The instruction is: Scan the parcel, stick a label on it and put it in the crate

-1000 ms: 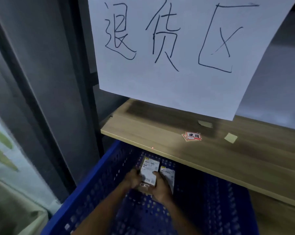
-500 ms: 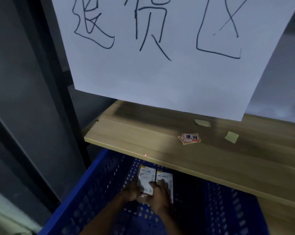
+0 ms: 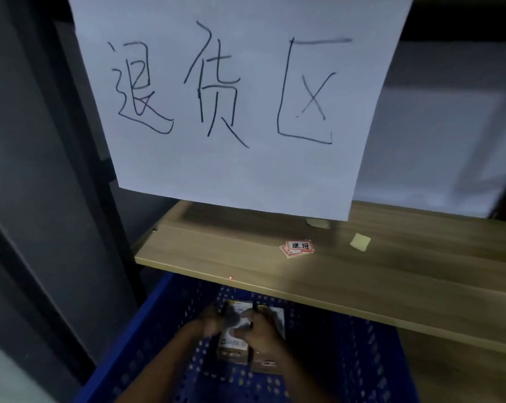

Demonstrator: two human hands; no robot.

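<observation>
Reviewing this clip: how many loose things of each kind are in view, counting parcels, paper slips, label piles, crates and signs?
Parcels: 2, left parcel and right parcel
Yellow slips: 2, near slip and far slip
Red-and-white label pile: 1 (the labels in it cannot be counted)
Blue crate: 1
White sign: 1
Total: 7

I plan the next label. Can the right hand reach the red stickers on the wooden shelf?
Probably yes. The right hand is low in the blue crate, on the parcel, below the shelf; it must rise first. The stickers lie uncovered near the front edge.
</observation>
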